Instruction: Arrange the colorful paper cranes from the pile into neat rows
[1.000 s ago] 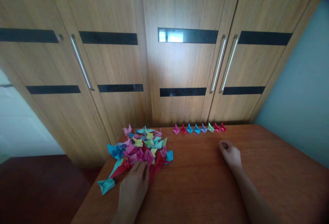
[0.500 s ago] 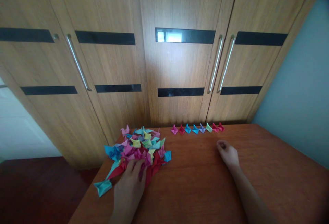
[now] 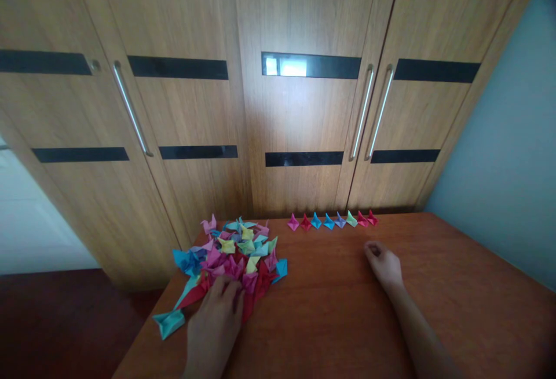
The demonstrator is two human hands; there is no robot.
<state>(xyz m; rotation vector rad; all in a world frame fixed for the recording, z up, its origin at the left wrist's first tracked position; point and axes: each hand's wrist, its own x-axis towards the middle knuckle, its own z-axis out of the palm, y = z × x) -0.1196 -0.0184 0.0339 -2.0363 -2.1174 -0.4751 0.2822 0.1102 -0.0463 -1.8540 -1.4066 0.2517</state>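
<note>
Pink and red papers (image 3: 212, 258) lie heaped on the table (image 3: 321, 315), pointing various ways. The left hand (image 3: 214, 322), fingers part-curled, touches them, its hold unclear. The right hand (image 3: 385, 266) curls loosely, contents hidden, near a row (image 3: 329, 221) along the far edge.

On the reddish-brown rectangular wooden table (image 3: 313, 309), the heap of multicoloured folded-paper pieces (image 3: 234, 266) lies toward ten o'clock, the teal pointed paper piece (image 3: 169, 323) at its seven o'clock side. The row of eight coloured diamond-shaped paper pieces (image 3: 329, 221) lies toward twelve, before the tan panelled wooden wardrobe (image 3: 299, 118).
</note>
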